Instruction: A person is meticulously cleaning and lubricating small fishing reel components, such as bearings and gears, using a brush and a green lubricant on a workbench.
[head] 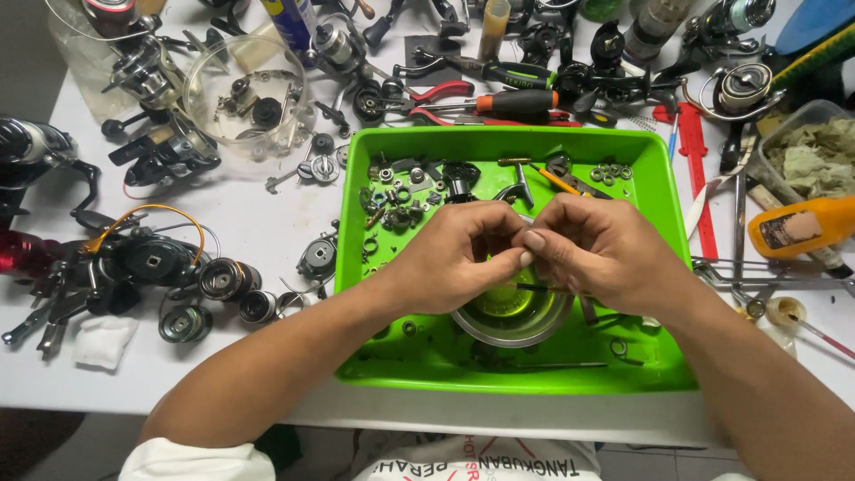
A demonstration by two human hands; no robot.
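Left hand (pixel 454 254), right hand (pixel 597 249) pinching hidden small part, over steel bowl (pixel 512 325), green tray (pixel 659 178).

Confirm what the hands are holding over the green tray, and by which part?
Cannot be told. Left hand and right hand meet fingertip to fingertip above the round metal bowl in the green plastic tray; whatever they pinch is hidden.

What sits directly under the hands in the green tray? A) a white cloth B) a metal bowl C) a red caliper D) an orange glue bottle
B: a round metal bowl sits in the green tray right below the left hand and right hand, which meet fingertip to fingertip above it.
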